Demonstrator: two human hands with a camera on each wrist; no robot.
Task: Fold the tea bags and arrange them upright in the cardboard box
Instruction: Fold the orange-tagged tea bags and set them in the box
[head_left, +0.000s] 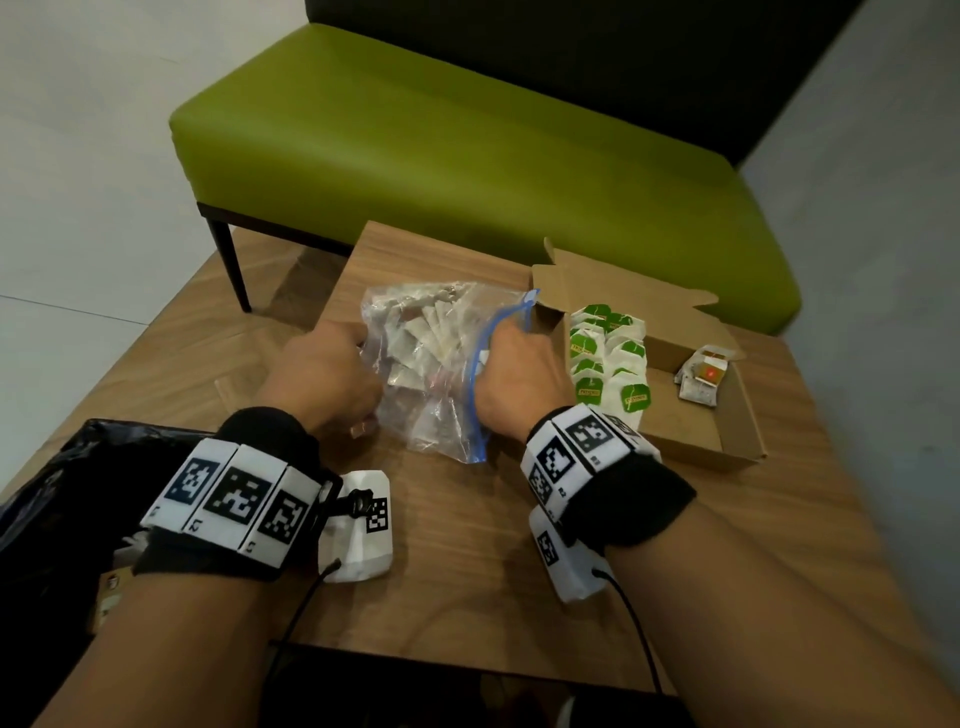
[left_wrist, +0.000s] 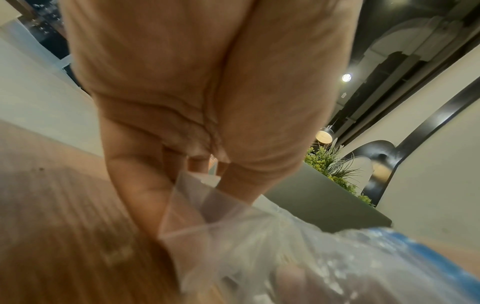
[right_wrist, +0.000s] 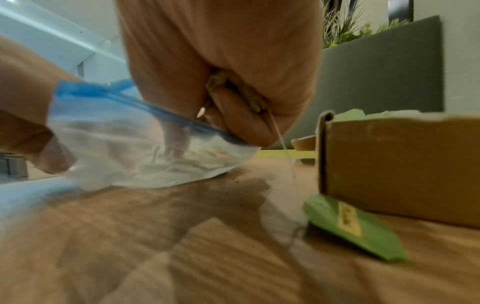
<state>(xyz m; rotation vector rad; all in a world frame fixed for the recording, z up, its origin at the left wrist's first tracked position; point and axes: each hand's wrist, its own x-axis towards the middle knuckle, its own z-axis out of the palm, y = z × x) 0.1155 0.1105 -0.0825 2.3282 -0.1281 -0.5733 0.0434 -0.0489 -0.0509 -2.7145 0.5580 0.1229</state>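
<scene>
Item: tabletop (head_left: 447, 545), wood grain, carrying all working stock.

Box (head_left: 727, 415): open cardboard, right of centre. Left part holds folded tea bags (head_left: 608, 358) standing upright in rows, green tags uppermost. Right part mostly bare, with a few loose bags (head_left: 698, 376) lying flat, one showing a red tag.

Zip bag (head_left: 436, 358): clear plastic, blue seal strip, just left of the box; still holds a good number of unfolded bags.

Left hand (head_left: 324, 382): grips the bag's left side, fingers (left_wrist: 155, 185) curled onto the plastic.

Right hand (head_left: 519, 374): at the blue seal, fingers clamped on a tea bag (right_wrist: 241, 92) bunched in the fist (its string hangs down to a green tag (right_wrist: 353, 226) lying on the tabletop beside the box wall).

Progress, as judged: roughly the left part of the box is filled; the right part remains, along with the stock in the zip bag and the bag in hand, which does not look folded yet.

Hard to make out: exact count of standing bags; contents of the zip bag, blurred through plastic; whether the right fingers also pinch the seal. A black bag (head_left: 78, 493) at lower left is cut off by the frame.
</scene>
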